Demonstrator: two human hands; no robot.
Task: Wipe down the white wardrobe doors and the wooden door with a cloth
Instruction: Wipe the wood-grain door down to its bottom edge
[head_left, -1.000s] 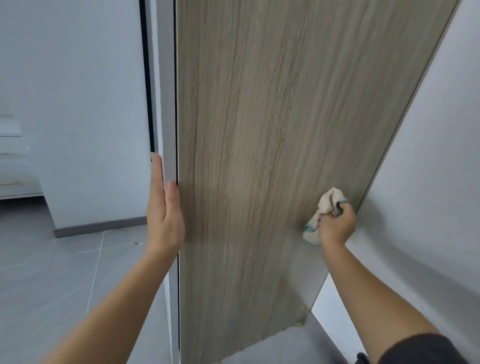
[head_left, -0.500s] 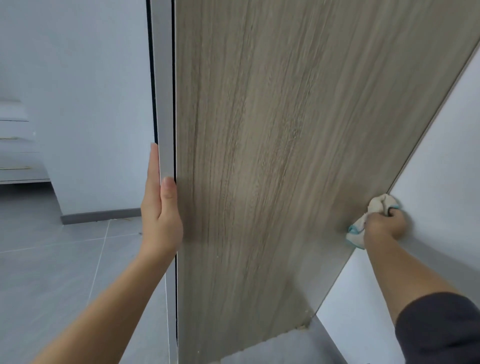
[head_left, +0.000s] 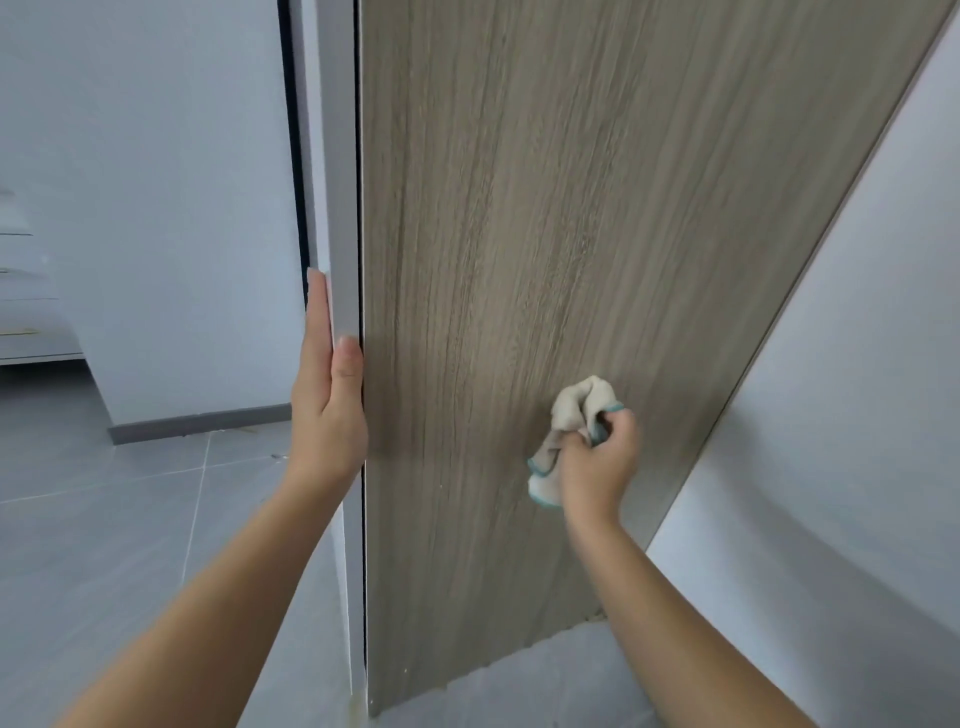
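Nearest the camera, two bare forearms reach forward; the right hand (head_left: 597, 462) is clenched around a bunched cloth (head_left: 569, 431), cream with a teal edge, and presses it against the face of the wooden door (head_left: 519, 260) in its lower half, roughly midway between the door's free edge and its hinge side; the left hand (head_left: 327, 410) lies flat and extended along the door's pale free edge (head_left: 343, 208), fingers (head_left: 318, 322) behind it and the thumb (head_left: 347, 358) at the front corner, so it steadies the panel rather than closing round anything.

Below the hands the door's bottom edge meets the grey tiled floor (head_left: 130, 545); a few pale specks show on the wood near the foot of the panel, though whether they are dirt cannot be told; to the right a white wall (head_left: 857, 415) stands close behind the hinge side.

Farther off, to the left, another white wall (head_left: 156, 208) ends in a dark skirting board (head_left: 197, 423), and at the far left edge part of a white unit with drawers (head_left: 21, 312) is just visible.

As a judgement, the wooden door is mid-wipe; the strip below the cloth and the upper part probably remain; no wardrobe doors are in view, so their state cannot be told.
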